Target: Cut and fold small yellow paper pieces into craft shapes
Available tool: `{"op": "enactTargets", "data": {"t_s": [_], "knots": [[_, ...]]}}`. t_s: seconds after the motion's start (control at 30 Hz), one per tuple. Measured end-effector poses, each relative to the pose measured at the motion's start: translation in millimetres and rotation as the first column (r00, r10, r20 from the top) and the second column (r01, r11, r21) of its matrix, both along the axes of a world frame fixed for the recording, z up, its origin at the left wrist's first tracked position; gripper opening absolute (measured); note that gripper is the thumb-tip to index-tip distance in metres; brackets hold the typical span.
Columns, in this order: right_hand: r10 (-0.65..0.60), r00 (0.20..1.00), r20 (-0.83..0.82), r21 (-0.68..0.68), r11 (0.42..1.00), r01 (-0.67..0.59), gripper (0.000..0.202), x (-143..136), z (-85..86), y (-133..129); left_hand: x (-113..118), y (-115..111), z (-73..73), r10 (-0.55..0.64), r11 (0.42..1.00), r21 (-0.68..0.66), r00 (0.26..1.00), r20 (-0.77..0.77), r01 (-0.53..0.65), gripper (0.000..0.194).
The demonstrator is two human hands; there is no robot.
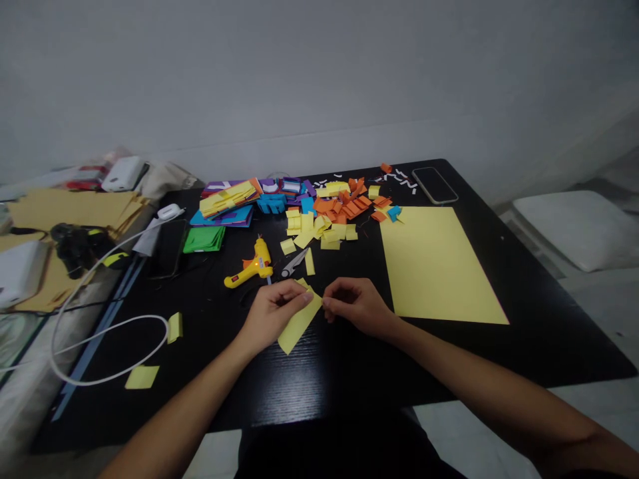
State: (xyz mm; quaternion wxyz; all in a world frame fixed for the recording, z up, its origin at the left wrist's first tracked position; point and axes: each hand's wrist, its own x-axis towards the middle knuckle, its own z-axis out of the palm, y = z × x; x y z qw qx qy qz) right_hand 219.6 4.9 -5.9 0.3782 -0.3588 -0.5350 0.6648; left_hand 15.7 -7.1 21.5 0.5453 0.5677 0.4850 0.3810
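Between my hands is a strip of yellow paper [298, 327], slanting over the black table. My left hand [277, 309] pinches it between thumb and fingers near its upper end. At the strip's right corner, the thumb and fingertips of my right hand [359, 307] are closed on the paper's edge. Just beyond my left hand lie a yellow glue gun [253, 264] and a pair of scissors [294, 263], whose handles are partly hidden. A narrow yellow paper slip [310, 261] rests beside the scissors.
Folded yellow pieces [324, 229] and orange pieces [344, 207] are heaped at the back. A large yellow sheet [439, 266] lies right, below a phone [434, 185]. Green papers [204, 239], a dark phone [168, 247] and a looping white cable [107, 326] are on the left.
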Motion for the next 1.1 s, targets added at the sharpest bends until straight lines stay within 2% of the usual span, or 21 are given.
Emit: {"op": "enactTargets", "data": {"t_s": [0.17, 0.47, 0.73, 0.97, 1.1], "knots": [[-0.002, 1.0, 0.01, 0.012, 1.0, 0.002, 0.023, 0, -0.9, 1, 0, 0, -2.6, 0.019, 1.0, 0.011, 0.999, -0.042, -0.019, 0.035], [-0.01, 1.0, 0.016, -0.007, 1.0, 0.01, 0.02, 0, -2.4, 1, 2, -2, -2.6, 0.063, 0.997, 0.037, 0.998, -0.016, -0.062, 0.028], [-0.073, 0.997, 0.018, 0.006, 0.997, 0.072, 0.018, 1, -2.5, 4, -4, 2, -4.3, -0.04, 0.999, -0.011, 0.999, -0.011, 0.04, 0.024], [0.032, 0.999, 0.033, 0.01, 0.999, -0.032, 0.02, 2, -2.2, 3, -4, -1, -10.1, -0.118, 0.993, -0.003, 0.987, -0.112, 0.118, 0.024], [0.007, 0.992, 0.125, 0.092, 0.996, -0.019, 0.021, 0, -1.0, 0, -2, -4, -12.6, -0.177, 0.982, 0.023, 0.965, -0.195, 0.185, 0.027]]}}
